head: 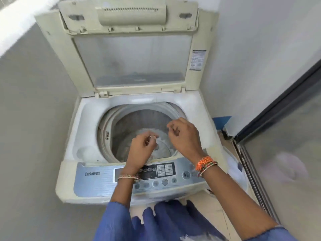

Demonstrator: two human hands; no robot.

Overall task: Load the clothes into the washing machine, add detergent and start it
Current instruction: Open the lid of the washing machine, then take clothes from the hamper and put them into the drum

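A cream top-loading washing machine (86, 119) stands in front of me with its lid (132, 58) raised upright at the back. The steel drum (139, 119) is open, and a pale, blurred shape (163, 145) lies at its bottom; I cannot tell if it is cloth or the drum's plate. My left hand (140, 150) and my right hand (184, 136) hover side by side over the front of the drum. Both have loosely curled fingers and nothing clearly in them. The blue-grey control panel (97, 178) with its buttons lies under my wrists.
Grey walls close in on the left (34, 119) and behind the machine. A dark-framed glass door (286, 136) stands close on the right. Blue fabric (173, 221), the same colour as my sleeves, hangs below the machine's front edge.
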